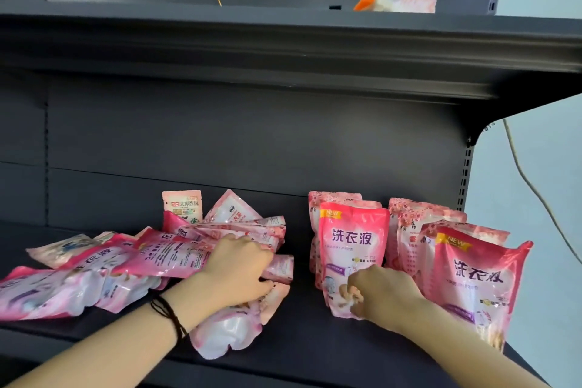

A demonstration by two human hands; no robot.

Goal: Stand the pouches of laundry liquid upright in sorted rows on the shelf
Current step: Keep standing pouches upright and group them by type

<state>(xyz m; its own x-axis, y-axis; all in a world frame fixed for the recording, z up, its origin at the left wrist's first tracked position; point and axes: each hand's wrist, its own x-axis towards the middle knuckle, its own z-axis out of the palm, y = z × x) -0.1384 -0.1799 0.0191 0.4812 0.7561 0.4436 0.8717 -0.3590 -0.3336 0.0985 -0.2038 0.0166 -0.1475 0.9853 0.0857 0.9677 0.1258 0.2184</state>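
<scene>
- Left hand [239, 268], head view: fingers curled around a flat pouch [282, 268] at the right edge of the heap of pouches [126, 268] lying on the shelf [299, 356].
- Right hand [384, 290]: fingers pinch the lower front of an upright pouch [352, 239].
- Standing pouches [478, 274] in rows just right of it.

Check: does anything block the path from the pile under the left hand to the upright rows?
Nothing visible does. The left hand grips the pile of flat pouches, and bare shelf separates it from the upright rows. Only the right hand, gripping the front upright pouch, occupies that row's front.
</scene>
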